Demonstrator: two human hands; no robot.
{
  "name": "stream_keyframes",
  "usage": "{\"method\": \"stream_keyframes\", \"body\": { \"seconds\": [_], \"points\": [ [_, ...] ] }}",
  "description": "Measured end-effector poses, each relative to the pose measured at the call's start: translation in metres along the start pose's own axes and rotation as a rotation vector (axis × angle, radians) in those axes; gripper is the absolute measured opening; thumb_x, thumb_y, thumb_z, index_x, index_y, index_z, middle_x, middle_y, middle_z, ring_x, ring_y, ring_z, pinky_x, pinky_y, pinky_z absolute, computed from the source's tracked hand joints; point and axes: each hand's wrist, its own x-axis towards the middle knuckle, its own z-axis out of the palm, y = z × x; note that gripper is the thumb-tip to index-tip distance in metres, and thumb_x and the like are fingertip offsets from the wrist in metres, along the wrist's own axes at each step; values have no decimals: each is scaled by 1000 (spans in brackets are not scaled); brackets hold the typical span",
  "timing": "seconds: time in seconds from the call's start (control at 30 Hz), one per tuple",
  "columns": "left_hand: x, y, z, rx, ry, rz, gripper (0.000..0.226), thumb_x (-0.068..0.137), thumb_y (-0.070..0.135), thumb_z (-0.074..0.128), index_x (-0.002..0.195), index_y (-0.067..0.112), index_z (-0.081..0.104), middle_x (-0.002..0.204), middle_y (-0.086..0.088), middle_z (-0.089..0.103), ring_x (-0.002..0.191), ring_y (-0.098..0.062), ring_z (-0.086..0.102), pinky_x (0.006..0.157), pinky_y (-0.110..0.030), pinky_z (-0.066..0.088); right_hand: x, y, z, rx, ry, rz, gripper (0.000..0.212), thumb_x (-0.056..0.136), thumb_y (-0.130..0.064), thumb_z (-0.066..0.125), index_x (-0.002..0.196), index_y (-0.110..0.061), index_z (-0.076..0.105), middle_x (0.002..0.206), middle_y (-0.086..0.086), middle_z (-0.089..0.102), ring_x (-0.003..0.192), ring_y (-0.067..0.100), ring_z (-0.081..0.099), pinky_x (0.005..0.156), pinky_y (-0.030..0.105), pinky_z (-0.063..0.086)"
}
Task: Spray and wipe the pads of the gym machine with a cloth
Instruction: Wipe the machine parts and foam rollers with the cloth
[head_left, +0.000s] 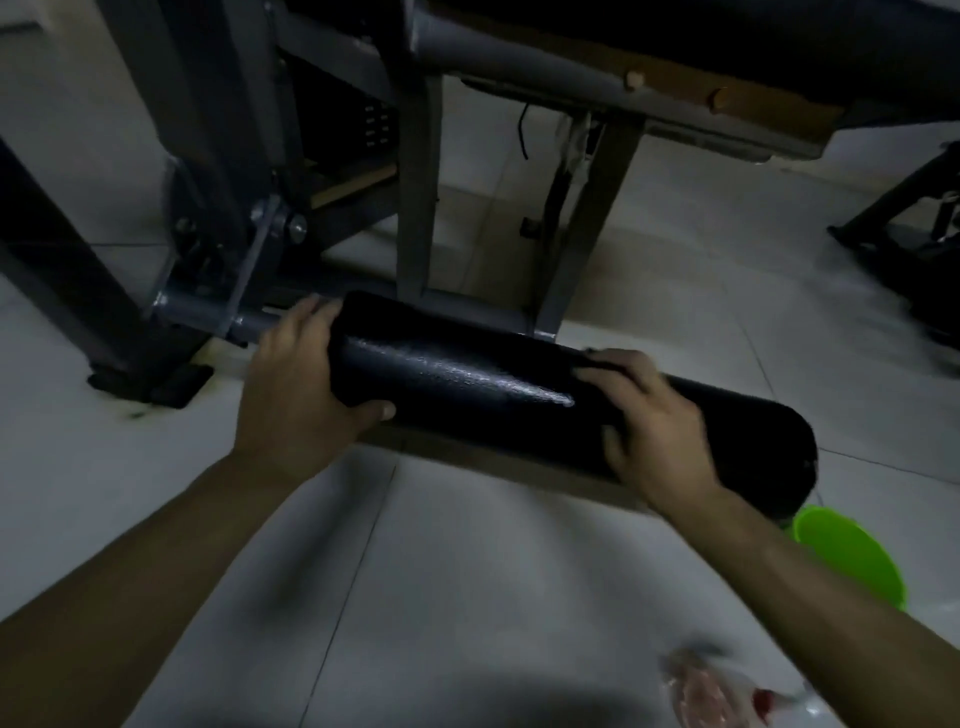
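Gripping L end of roller pad (467, 374), L hand (296, 384) wraps fingers + thumb round it. R hand (654, 421) curls over pad nr R end, apparently clasping it (blurred). Pad sits on low frame bar (208, 309).

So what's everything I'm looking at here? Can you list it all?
roller pad: one, shiny black, centre, low on the machine
machine frame: one, grey metal, behind the pad
bench pad: one, dark, top right
basin: one, bright green, on the floor, lower right
blurred object: one, pinkish and clear, bottom right, too blurred to name
other equipment: one, dark, right edge
floor: pale tiles
left hand: grips the pad's left end
right hand: curled over the pad nearer its right end
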Motion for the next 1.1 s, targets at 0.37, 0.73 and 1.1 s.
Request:
{"method": "stream_keyframes", "body": {
  "seconds": [0.37, 0.73, 1.1],
  "points": [
    [-4, -26, 6, -593, -59, -253, 61, 80, 5, 85, 127, 21, 50, 122, 5, 62, 107, 2, 62, 83, -13, 53, 85, -128, 85, 233, 5, -73, 59, 73, -9, 52, 130, -14, 67, 137, 7, 59, 121, 27, 62, 87, 40, 59],
    [6, -25, 9, -688, -57, -300, 61, 76, 24, 81, 130, 29, 54, 123, -1, 63, 107, -11, 65, 86, -26, 57, 94, -86, 58, 83, -216, -307, 51, 83, 1, 61, 131, -16, 65, 145, 5, 56, 128, 28, 58, 100, 42, 53],
    [5, -20, 10, -779, 14, -397, 57, 74, 30, 78, 127, 31, 59, 127, 1, 65, 114, -16, 66, 99, -42, 57, 53, -26, 0, 188, -428, -209, 57, 102, -33, 57, 156, -31, 40, 173, -7, 14, 157, 15, 22, 125, 34, 25]
  ]
}}
